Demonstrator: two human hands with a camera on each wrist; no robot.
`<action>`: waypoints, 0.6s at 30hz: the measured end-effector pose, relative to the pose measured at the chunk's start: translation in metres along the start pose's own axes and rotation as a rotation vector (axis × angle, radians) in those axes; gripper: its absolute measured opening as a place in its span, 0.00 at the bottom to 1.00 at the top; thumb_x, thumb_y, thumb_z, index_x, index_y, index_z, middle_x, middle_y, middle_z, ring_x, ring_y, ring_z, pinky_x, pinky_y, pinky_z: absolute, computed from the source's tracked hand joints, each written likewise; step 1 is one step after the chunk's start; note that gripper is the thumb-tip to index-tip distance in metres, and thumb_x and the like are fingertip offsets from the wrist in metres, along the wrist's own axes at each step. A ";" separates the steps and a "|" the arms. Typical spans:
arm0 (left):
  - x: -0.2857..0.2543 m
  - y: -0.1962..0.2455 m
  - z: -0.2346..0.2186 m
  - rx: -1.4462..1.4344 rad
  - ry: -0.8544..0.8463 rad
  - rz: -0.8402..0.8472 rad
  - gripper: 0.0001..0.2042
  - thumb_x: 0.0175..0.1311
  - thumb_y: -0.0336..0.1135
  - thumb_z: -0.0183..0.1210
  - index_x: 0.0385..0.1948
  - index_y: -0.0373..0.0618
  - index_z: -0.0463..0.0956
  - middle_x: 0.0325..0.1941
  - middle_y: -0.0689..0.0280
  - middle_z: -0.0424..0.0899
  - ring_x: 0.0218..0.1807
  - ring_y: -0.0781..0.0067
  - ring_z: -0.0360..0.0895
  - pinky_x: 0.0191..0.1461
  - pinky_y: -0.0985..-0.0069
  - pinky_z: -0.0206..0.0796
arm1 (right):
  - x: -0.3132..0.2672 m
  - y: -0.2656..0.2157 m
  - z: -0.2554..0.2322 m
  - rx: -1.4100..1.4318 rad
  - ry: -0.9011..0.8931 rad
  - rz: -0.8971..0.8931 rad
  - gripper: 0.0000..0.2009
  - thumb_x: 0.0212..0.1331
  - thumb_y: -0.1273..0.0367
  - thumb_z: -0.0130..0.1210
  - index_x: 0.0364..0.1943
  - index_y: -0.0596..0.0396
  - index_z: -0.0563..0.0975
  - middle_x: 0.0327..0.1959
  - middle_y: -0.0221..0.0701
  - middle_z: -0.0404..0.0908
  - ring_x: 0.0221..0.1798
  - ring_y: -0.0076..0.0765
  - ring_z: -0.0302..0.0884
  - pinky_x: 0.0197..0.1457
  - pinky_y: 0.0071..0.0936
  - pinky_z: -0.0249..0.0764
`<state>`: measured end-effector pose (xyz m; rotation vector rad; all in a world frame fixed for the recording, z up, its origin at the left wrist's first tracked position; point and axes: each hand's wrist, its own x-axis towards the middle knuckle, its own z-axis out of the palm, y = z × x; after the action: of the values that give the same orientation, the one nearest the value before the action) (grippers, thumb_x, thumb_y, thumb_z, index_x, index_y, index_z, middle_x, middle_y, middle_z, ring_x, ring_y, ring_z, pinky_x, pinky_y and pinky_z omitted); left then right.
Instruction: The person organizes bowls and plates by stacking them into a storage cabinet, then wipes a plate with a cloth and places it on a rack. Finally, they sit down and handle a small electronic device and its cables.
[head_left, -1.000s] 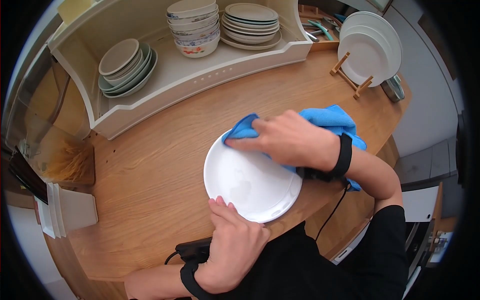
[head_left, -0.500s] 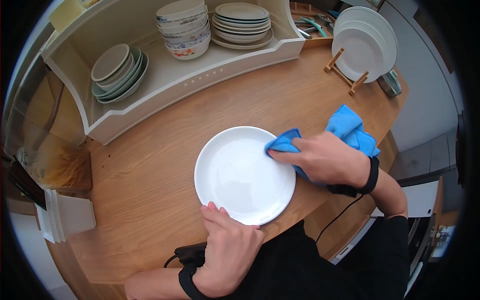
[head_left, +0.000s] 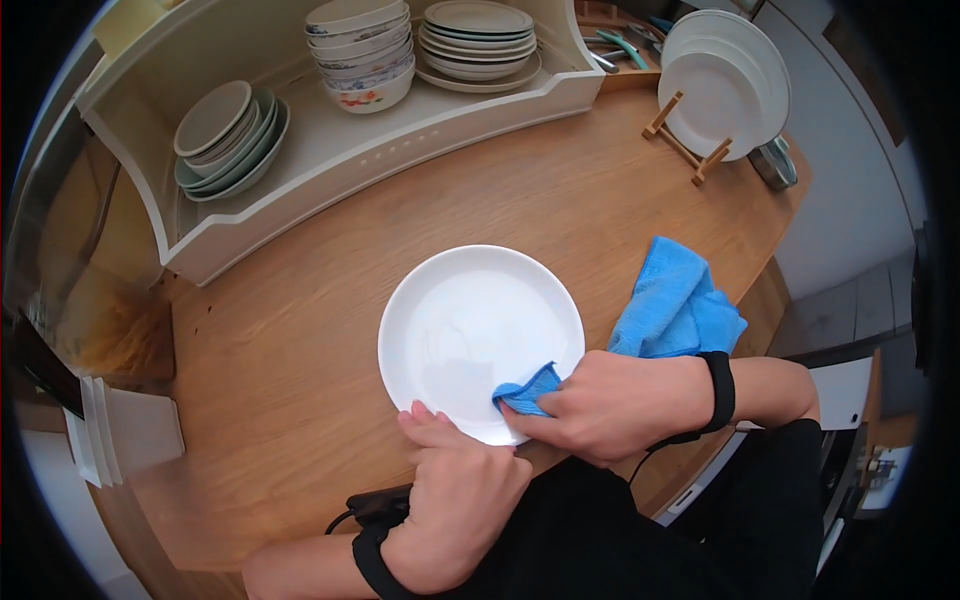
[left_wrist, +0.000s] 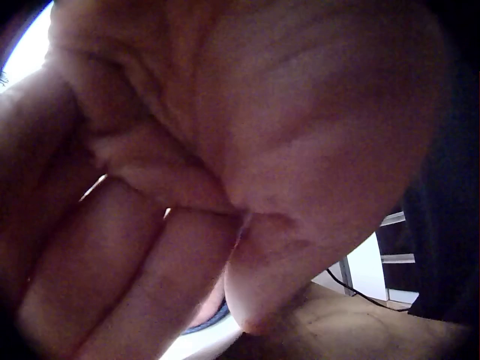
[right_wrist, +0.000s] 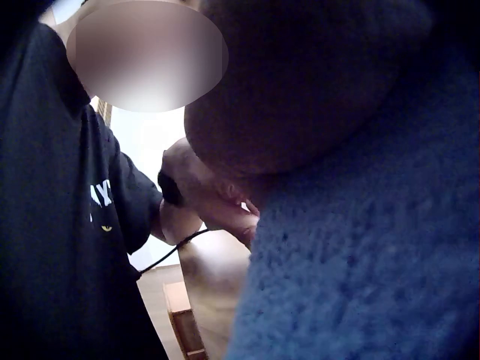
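Plainly, a round white plate (head_left: 470, 320) lies flat on a wood-grained brown counter (head_left: 300, 380), close to its near edge and in front of the person. The left hand (head_left: 455, 495) holds the near left part of the rim, fingertips on one side and thumb on the near edge; the left wrist view shows mostly palm and fingers, with a little white beside the thumb. The right hand (head_left: 600, 405) pinches a corner of a fuzzy blue cloth (head_left: 670, 300) between thumb and fingers, and that corner touches the inside of the plate at its near right. The rest of the cloth lies bunched on the counter beyond the right hand, to the right of the plate. In the right wrist view, blue fabric fills the lower right.

At the back stands a cream-coloured open rack (head_left: 400, 147), holding a tilted stack of pale and greenish dishes (head_left: 230, 130), a tall stack of patterned white bowls (head_left: 365, 60) and a pile of pale plates (head_left: 478, 40). At the back right, white plates (head_left: 705, 100) lean upright in a small wooden stand (head_left: 711, 160). White nested containers (head_left: 145, 430) sit at the left side. Each wrist wears a black band (head_left: 720, 390).
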<state>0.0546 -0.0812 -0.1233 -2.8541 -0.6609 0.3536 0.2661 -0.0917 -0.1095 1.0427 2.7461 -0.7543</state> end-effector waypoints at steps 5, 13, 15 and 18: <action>0.000 0.004 -0.002 0.067 -0.065 0.080 0.18 0.55 0.32 0.57 0.39 0.22 0.83 0.38 0.25 0.81 0.41 0.32 0.86 0.35 0.51 0.81 | 0.025 0.008 -0.007 -0.105 -0.010 -0.074 0.28 0.54 0.68 0.58 0.59 0.73 0.72 0.22 0.39 0.80 0.24 0.47 0.81 0.24 0.38 0.74; -0.002 0.004 -0.001 0.046 0.029 0.116 0.16 0.50 0.29 0.59 0.37 0.25 0.85 0.34 0.28 0.82 0.33 0.39 0.87 0.30 0.54 0.80 | 0.072 0.011 -0.022 -0.181 -0.073 -0.132 0.25 0.62 0.65 0.55 0.62 0.63 0.72 0.25 0.33 0.78 0.23 0.41 0.79 0.22 0.36 0.71; -0.002 0.003 -0.004 -0.044 0.040 0.137 0.16 0.49 0.29 0.60 0.36 0.26 0.86 0.30 0.30 0.83 0.30 0.41 0.87 0.24 0.61 0.77 | 0.082 0.011 -0.027 -0.188 -0.078 -0.148 0.25 0.63 0.64 0.54 0.62 0.63 0.72 0.24 0.33 0.78 0.22 0.40 0.79 0.22 0.36 0.70; 0.000 0.001 -0.007 -0.188 -0.066 0.244 0.16 0.50 0.31 0.59 0.35 0.24 0.85 0.28 0.32 0.83 0.29 0.42 0.87 0.21 0.65 0.74 | 0.095 0.012 -0.028 -0.228 -0.068 -0.196 0.25 0.63 0.64 0.54 0.62 0.63 0.73 0.23 0.32 0.76 0.21 0.38 0.78 0.22 0.35 0.70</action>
<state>0.0573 -0.0828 -0.1167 -3.1238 -0.3729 0.4452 0.2040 -0.0141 -0.1158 0.6990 2.8196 -0.4716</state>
